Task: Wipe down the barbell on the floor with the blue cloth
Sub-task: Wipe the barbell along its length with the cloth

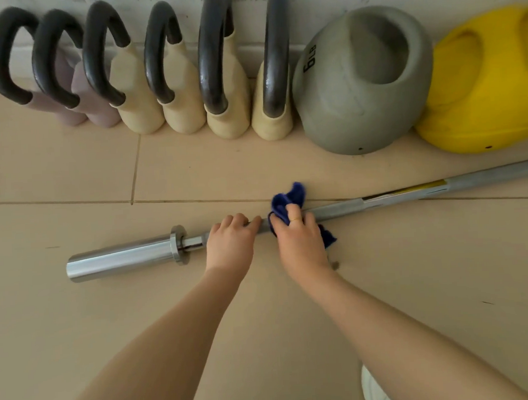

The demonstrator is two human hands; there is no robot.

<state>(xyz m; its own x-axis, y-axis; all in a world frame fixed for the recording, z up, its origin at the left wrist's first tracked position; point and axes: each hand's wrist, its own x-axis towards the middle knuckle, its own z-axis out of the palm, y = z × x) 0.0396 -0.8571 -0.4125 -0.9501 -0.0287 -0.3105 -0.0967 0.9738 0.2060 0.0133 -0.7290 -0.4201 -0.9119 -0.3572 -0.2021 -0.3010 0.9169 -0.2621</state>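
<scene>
A steel barbell lies on the tiled floor, its chrome sleeve at the left and its shaft running up to the right edge. My left hand grips the shaft just right of the collar, fingers curled over it. Beside it my right hand holds the blue cloth wrapped around the shaft. Cloth bunches above my fingers and a corner pokes out below the hand. The shaft under both hands is hidden.
A row of several kettlebells with black handles stands along the wall behind the bar. A grey 6 LB weight and a yellow one sit at the right. A white rounded object shows at the bottom edge.
</scene>
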